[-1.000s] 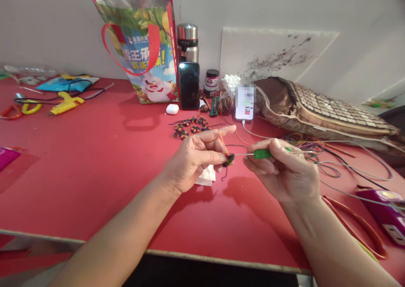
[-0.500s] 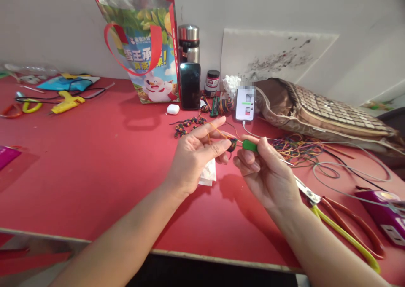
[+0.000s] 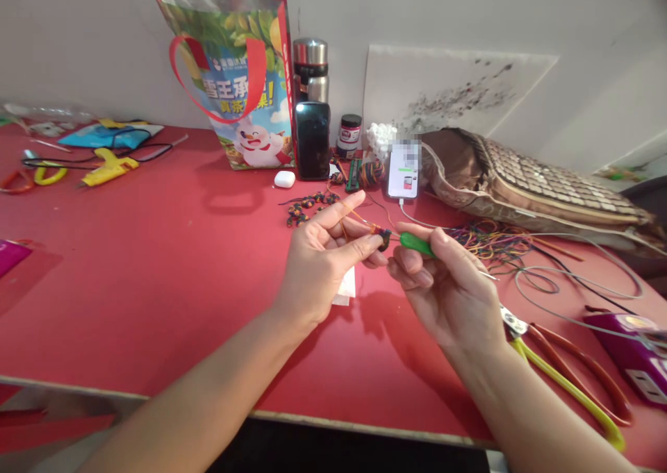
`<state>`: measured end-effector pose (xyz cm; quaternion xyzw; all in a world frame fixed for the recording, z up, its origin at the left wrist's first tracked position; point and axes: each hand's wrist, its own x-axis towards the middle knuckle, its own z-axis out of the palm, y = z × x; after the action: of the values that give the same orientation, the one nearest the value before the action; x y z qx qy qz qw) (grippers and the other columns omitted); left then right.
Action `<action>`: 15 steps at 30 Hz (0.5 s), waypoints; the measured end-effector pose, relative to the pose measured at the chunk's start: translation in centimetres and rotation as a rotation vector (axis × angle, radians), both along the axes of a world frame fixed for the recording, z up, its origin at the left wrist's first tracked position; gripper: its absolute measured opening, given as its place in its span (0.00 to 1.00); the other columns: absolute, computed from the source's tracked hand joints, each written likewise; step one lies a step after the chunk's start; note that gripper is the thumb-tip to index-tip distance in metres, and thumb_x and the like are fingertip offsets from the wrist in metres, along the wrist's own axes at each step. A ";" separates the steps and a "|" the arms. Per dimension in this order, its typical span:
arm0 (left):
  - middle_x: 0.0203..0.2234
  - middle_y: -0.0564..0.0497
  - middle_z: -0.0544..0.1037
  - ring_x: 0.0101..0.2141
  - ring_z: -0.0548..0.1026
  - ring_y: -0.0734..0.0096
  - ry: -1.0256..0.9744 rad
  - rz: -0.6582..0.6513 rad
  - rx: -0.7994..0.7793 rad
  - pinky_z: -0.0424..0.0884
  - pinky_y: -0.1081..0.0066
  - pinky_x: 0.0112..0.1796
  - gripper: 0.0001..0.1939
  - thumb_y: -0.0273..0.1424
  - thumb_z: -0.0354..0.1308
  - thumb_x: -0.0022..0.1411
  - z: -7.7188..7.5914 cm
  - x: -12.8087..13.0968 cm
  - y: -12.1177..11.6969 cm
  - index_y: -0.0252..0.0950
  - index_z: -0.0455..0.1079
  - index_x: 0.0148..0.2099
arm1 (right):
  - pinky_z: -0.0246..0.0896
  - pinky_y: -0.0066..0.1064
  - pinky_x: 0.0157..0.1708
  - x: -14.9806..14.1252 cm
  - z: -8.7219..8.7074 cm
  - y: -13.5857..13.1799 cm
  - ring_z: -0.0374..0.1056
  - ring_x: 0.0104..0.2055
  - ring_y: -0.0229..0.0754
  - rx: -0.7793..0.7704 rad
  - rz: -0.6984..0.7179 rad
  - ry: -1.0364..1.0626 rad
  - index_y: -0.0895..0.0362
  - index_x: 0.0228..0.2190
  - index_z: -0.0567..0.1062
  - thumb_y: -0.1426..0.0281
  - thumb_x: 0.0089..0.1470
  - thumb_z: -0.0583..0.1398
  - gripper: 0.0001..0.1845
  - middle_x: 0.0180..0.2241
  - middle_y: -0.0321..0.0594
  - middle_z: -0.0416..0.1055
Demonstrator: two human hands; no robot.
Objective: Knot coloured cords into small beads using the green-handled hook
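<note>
My left hand (image 3: 328,254) pinches a small dark multicoloured crochet piece (image 3: 384,239) between thumb and fingers. Orange yarn (image 3: 355,214) runs from it over the raised index finger. From the right, my right hand (image 3: 451,278) grips the green handle of a crochet hook (image 3: 417,244). The hook's thin front end meets the piece, its tip too small to make out, and a metal end sticks out behind the hand. Beyond my left hand, several finished-looking crochet pieces (image 3: 298,214) in the same colours lie on the red table (image 3: 208,285).
A lit phone (image 3: 403,171) and a dark phone (image 3: 313,142) stand at the back, near a yarn ball (image 3: 372,173). Scissors (image 3: 567,369) and a purple power strip (image 3: 628,351) lie right, tangled yarn (image 3: 490,242) behind. A yellow glue gun (image 3: 108,168) lies left.
Both hands have risen slightly and drawn closer together, the right one moving left with the hook. The left index finger has shifted left, and more of the scissors shows.
</note>
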<state>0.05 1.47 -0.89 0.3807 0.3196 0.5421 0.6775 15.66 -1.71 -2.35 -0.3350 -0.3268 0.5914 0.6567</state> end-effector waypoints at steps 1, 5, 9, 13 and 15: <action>0.26 0.58 0.81 0.26 0.81 0.74 -0.005 0.003 0.002 0.77 0.70 0.34 0.27 0.25 0.77 0.54 0.1 0.1 -0.1 0.37 0.80 0.57 | 0.61 0.29 0.27 -0.1 0.0 0.0 0.57 0.22 0.32 -0.001 -0.011 0.005 0.53 0.37 0.91 0.62 0.60 0.69 0.10 0.21 0.36 0.72; 0.26 0.59 0.81 0.25 0.81 0.74 -0.037 0.025 0.007 0.77 0.71 0.33 0.31 0.25 0.79 0.50 0.2 0.1 -0.3 0.37 0.80 0.58 | 0.62 0.29 0.26 -0.4 -0.2 -0.1 0.58 0.22 0.32 0.007 -0.028 -0.005 0.52 0.38 0.91 0.59 0.61 0.70 0.11 0.22 0.36 0.74; 0.27 0.58 0.82 0.25 0.81 0.74 -0.055 0.015 0.000 0.77 0.72 0.32 0.32 0.24 0.79 0.50 0.0 -0.1 0.0 0.36 0.79 0.59 | 0.64 0.30 0.27 -0.5 -0.3 0.0 0.59 0.23 0.32 0.039 -0.025 -0.034 0.51 0.39 0.90 0.57 0.59 0.72 0.13 0.23 0.36 0.75; 0.26 0.58 0.81 0.25 0.81 0.74 -0.052 -0.014 -0.015 0.77 0.72 0.32 0.34 0.22 0.78 0.52 -0.1 -0.3 0.3 0.35 0.78 0.61 | 0.64 0.31 0.26 -0.3 -0.1 0.0 0.62 0.23 0.33 0.104 -0.008 -0.098 0.50 0.40 0.91 0.57 0.56 0.75 0.12 0.24 0.37 0.77; 0.26 0.58 0.81 0.25 0.81 0.74 -0.038 -0.025 -0.005 0.77 0.72 0.32 0.33 0.22 0.77 0.52 -0.1 -0.3 0.3 0.36 0.79 0.61 | 0.63 0.31 0.25 -0.2 -0.2 -0.1 0.65 0.24 0.35 0.159 -0.021 -0.154 0.50 0.40 0.90 0.58 0.57 0.74 0.12 0.25 0.38 0.78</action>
<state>-0.20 1.72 -1.04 0.3728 0.3032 0.5397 0.6912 15.46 -1.79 -2.59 -0.3297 -0.4184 0.5293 0.6603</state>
